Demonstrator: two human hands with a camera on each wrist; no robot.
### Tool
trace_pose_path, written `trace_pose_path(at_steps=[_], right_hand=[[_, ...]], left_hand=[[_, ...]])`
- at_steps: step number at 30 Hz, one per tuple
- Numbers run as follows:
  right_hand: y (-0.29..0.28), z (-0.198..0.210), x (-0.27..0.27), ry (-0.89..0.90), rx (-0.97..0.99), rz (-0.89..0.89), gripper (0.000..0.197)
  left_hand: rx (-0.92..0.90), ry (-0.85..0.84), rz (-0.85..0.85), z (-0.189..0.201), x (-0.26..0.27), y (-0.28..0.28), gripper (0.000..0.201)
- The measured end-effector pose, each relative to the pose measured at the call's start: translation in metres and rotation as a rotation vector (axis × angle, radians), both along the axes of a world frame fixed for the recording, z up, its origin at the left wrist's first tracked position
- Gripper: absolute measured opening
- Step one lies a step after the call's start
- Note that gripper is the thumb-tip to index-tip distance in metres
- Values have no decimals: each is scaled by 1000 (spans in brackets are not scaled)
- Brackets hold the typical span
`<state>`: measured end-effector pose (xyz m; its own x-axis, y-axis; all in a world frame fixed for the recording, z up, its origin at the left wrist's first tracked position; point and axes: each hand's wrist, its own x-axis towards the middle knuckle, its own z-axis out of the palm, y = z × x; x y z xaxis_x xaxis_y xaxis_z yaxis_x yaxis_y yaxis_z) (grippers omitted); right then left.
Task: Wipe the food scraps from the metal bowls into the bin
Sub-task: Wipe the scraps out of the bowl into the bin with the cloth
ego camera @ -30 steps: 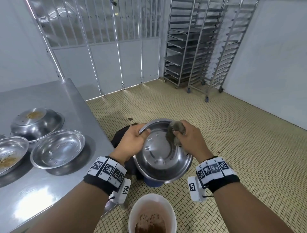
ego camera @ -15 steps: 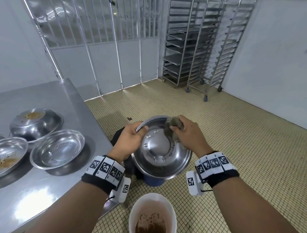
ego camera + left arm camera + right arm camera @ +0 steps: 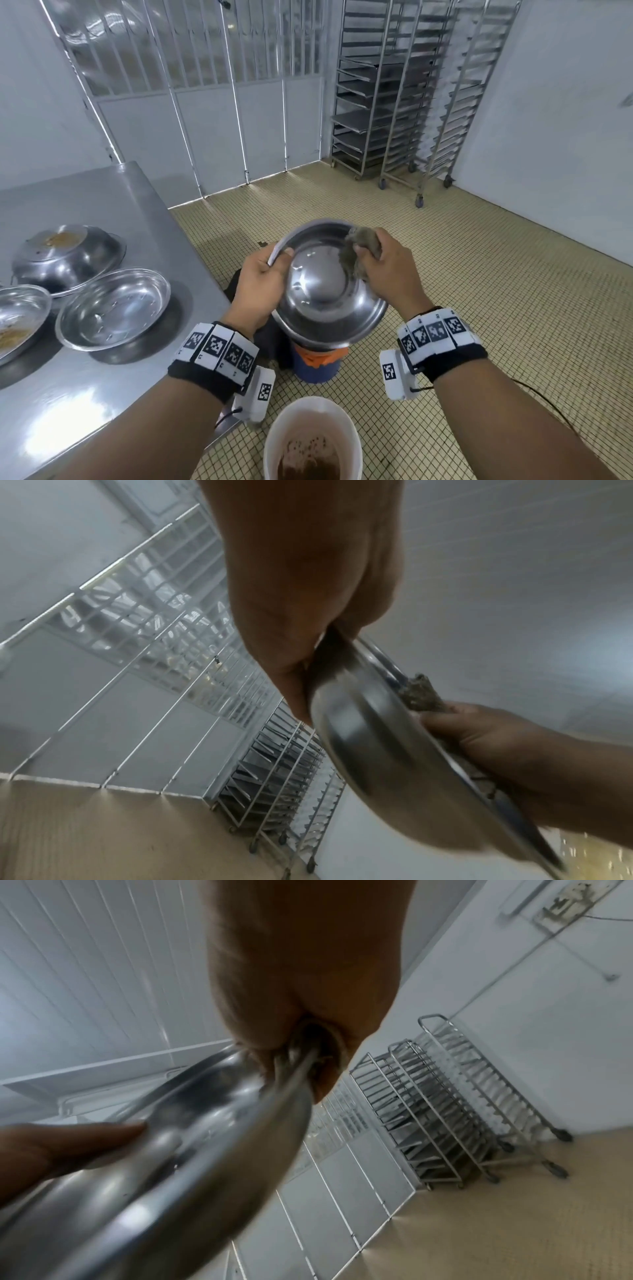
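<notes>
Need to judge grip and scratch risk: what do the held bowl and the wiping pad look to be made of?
The held bowl: polished metal, probably stainless steel, given its mirror-like glare. The wiping pad in the right hand: grey-brown, fuzzy and crumpled, likely cloth or a scouring pad; which, I cannot tell.

Left hand (image 3: 262, 279) clamped, right hand (image 3: 390, 270) curled

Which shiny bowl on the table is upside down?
The far bowl, at the back of the steel table. It lies dome-up with brown scraps on top; the other two sit open side up.

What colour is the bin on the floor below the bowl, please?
The bin is white, with brown scraps inside; the head view shows it best.
</notes>
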<state>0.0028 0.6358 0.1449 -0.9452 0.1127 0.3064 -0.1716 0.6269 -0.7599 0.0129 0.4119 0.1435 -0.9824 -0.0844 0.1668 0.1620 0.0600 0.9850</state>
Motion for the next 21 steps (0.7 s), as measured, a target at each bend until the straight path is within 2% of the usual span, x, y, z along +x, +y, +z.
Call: trace_pose_path(at_steps=[3,6,8,10,12,17,19,21], right_hand=[[-5,-16,4,-13,-125,-104,8],[0,-19,5,-39,-52,-69,5],[3,-10,6,-46,77,53,10],[2,-1,7,-59,168,156,17],[-1,3,6,-46,173,158,18],[-5,-15,13,39,42,-3,20],[-6,-22,14,9,48,-35,19],[-4,-18,10,-17,77,2,14]], left_hand=[[46,6,52,-9,-1,0,27],[-200,39,-9,-16,-5,-8,19],[-410,87,-115,-9,-11,-15,16],[-477,104,-242,2,-14,-15,19],[-392,108,-275,9,-12,-11,21],[-51,49,-80,7,-3,-5,28],[-92,69,-75,5,-1,-6,28],[-216,106,-132,4,2,-5,26]])
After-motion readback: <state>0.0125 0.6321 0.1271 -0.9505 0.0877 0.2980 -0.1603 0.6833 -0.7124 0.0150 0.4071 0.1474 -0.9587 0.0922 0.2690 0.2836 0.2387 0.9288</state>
